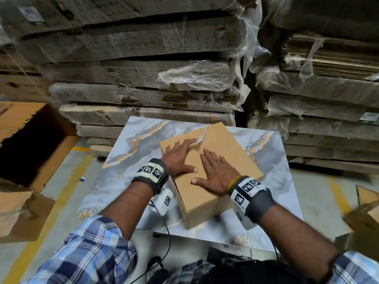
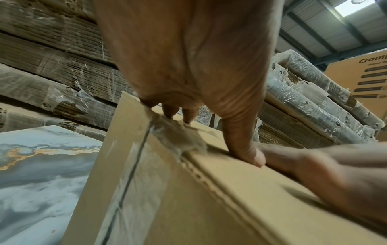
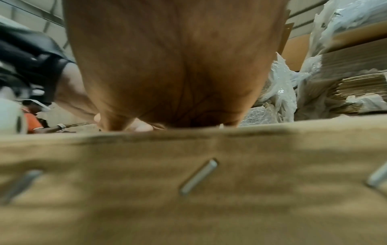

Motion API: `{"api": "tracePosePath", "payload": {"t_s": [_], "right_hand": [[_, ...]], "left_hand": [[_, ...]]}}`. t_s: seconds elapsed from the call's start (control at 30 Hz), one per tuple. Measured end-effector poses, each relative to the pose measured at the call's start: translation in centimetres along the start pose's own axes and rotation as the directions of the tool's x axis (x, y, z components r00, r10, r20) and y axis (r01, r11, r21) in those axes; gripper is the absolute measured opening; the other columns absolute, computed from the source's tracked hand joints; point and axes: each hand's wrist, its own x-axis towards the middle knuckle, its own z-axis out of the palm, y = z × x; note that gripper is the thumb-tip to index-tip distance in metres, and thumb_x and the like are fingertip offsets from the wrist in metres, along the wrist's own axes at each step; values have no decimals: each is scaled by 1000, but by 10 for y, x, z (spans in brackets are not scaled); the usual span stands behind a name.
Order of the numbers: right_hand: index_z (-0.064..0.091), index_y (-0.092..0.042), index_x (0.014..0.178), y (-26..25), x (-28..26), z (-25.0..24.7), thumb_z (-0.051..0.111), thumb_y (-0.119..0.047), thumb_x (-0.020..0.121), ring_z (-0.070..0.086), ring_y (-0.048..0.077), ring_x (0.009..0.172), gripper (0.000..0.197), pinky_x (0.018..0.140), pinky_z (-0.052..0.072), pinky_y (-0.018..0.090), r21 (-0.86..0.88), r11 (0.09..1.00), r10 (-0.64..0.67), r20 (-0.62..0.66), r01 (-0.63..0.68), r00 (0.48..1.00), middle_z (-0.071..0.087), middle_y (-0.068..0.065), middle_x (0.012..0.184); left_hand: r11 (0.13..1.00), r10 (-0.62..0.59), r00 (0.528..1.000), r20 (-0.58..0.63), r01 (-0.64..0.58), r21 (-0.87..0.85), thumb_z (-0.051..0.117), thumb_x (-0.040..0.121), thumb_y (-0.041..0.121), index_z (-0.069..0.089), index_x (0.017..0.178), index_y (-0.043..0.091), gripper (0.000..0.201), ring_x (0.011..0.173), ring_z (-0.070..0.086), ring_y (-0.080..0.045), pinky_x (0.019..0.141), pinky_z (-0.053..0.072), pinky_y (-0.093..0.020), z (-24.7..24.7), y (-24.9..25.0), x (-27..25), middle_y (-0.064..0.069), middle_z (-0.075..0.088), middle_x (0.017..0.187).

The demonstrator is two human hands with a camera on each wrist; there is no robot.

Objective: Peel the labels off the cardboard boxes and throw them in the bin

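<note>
Cardboard box [image 1: 215,175] on marbled slab [image 1: 127,160] | left hand [image 1: 178,158] flat, fingers spread | right hand [image 1: 217,173] likewise

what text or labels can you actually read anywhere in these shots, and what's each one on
"Crom", cut off by the frame edge: brown printed carton at the far right of the left wrist view; the smaller line beneath it is too blurred to read.
White labels on the wrapped cardboard stacks: too small to read.
Dark print on the stacked carton at the left: blurred, unreadable.
Wristbands: square code markers only, no words.
Cardboard box under both hands: no readable text.
</note>
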Motion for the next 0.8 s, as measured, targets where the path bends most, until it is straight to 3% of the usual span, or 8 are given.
{"api": "tracePosePath", "payload": {"t_s": [0.07, 0.2, 0.37, 0.57, 0.7, 0.8], "right_hand": [[-15, -12, 157, 0, -15, 11, 18, -82, 87, -19, 20, 152, 105, 124, -5, 41, -8, 999, -39, 19, 39, 999, -27, 6, 162], [-14, -17, 158, 13, -24, 11, 1, -87, 71, -16, 17, 152, 113, 124, -5, 39, 1, 997, -74, 40, 74, 996, -26, 0, 163], [-13, -15, 158, 13, 6, -5, 14, -80, 89, -15, 19, 153, 98, 125, -4, 43, 47, 999, -21, 1, 21, 1000, -24, 3, 164], [-15, -17, 157, 11, -28, 15, 8, -85, 79, -18, 17, 152, 106, 124, -6, 38, 39, 995, -94, 32, 93, 995, -27, 1, 162], [-13, -18, 158, 15, -6, -1, 14, -79, 90, -15, 17, 153, 95, 124, -4, 40, 54, 997, -56, 18, 55, 998, -23, 1, 164], [-13, -15, 158, 8, 6, -7, 16, -80, 90, -16, 19, 153, 99, 125, -4, 42, 50, 999, -7, -8, 8, 1000, -23, 4, 164]], "left_hand": [[1000, 3, 1000, -10, -3, -1, 79, 79, 44, 11, 153, 35, 100, 151, 1, -39, 119, -3, -58, 2, 0, 0, -10, 18, 163], [1000, -2, 1000, -14, 2, 3, 78, 79, 45, 11, 152, 36, 100, 151, 0, -40, 119, -4, -57, 2, -3, 2, -12, 15, 164], [1000, 1, 1000, 1, -1, 14, 77, 79, 47, 10, 152, 39, 100, 151, -2, -39, 119, -5, -57, 2, -4, 4, -10, 11, 165], [1000, -10, 1000, -1, 10, 10, 77, 80, 45, 10, 153, 38, 99, 151, -4, -39, 118, -7, -55, 2, -2, 2, -12, 4, 166], [1000, -6, 1000, 5, 6, 14, 77, 80, 45, 10, 153, 38, 100, 151, -3, -40, 118, -6, -56, 1, -2, 3, -13, 3, 166], [1000, -4, 1000, 3, 4, 13, 77, 80, 45, 9, 153, 39, 100, 151, -3, -39, 118, -6, -56, 1, -3, 4, -12, 4, 166]]}}
